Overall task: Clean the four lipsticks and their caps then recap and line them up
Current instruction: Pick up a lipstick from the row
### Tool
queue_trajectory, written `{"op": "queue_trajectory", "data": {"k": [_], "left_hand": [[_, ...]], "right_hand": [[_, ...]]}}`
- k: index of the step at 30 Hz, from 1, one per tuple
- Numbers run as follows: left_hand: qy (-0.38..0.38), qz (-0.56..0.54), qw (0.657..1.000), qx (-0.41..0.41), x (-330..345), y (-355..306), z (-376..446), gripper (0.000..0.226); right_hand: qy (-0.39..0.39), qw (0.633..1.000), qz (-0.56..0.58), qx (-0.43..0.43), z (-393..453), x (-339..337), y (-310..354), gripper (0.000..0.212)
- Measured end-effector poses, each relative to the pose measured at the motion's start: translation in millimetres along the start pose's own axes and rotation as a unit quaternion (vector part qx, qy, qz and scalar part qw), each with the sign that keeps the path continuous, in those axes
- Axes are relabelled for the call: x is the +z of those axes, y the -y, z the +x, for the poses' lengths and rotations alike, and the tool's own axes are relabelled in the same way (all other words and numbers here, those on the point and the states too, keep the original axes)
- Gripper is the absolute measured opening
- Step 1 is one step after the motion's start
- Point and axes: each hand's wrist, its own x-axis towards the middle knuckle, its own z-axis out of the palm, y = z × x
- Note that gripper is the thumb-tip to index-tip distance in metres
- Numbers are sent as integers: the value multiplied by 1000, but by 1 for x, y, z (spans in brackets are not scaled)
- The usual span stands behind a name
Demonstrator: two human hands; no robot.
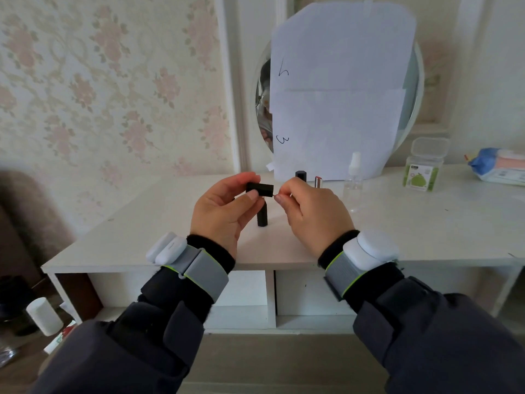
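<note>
The black lipstick cap (260, 189), held sideways above the dresser top (426, 228), is pinched by the left hand (224, 211). The right hand (309, 211) pinches something tiny at its 3 o'clock mouth. Light, rigid and probably slick, it is best held by its flat sides. At 6 o'clock stands a black lipstick tube (262, 217); at 1 o'clock two more lipsticks (301, 175) and a spray bottle (353, 182), none obstructing.

White table (142, 240) w/ a black lipstick tube (262, 218) upright mid-top, black cap (301, 176) + open lipstick (318, 182) behind, clear spray bottle (353, 183), plastic box (424, 166), wipes pack (500, 166) far right.
</note>
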Motion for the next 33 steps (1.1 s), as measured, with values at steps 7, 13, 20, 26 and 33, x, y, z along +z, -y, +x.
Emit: {"op": "queue_trajectory", "data": {"k": [7, 13, 20, 26, 33], "left_hand": [[-16, -3, 1000, -8, 2, -1, 0, 13], [-4, -9, 1000, -9, 0, -1, -1, 19], [7, 14, 1000, -12, 1, -2, -3, 16], [-10, 0, 1000, -14, 3, -3, -3, 15], [-9, -3, 1000, -14, 3, -4, -3, 13]], "right_hand": [[13, 999, 27, -39, -1, 2, 0, 9], [-1, 997, 43, -68, -4, 2, 0, 19], [-54, 997, 44, -46, -3, 1, 2, 23], [-78, 996, 19, -43, -3, 1, 0, 21], [-49, 996, 41, -63, -4, 0, 1, 19]]}}
